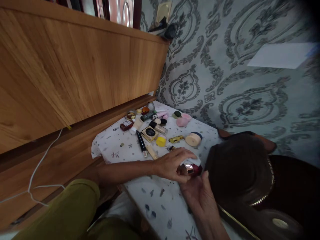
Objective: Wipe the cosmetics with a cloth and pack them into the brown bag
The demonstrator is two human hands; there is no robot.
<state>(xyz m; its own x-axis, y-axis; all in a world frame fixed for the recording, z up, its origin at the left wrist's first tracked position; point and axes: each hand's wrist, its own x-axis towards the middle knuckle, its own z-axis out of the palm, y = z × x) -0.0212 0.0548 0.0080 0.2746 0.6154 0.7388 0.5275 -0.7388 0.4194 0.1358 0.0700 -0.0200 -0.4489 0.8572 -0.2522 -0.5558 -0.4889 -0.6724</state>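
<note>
My left hand [172,165] is closed around a folded white wipe [191,161], pressing it against a small dark red bottle [197,169] with a shiny rose-gold band. Palm upward beneath it, my right hand [200,193] grips that bottle, its thumb along the right side and its fingers partly hidden. Just beyond my left hand lie a gold tube [176,139], a round beige compact [193,139] and a yellow lid [161,141]. A square gold compact [150,132], a black tube [142,144] and a cream-coloured tube [151,151] are to their left.
Several jars, tubes and a brown bottle [127,125] crowd the far end of the patterned tablecloth [115,146]. Pink sponges [183,120] lie near the wall. An open brown bag [237,170] stands close on the right. A wooden cabinet [82,56] rises behind, with a white cable [37,170] at left.
</note>
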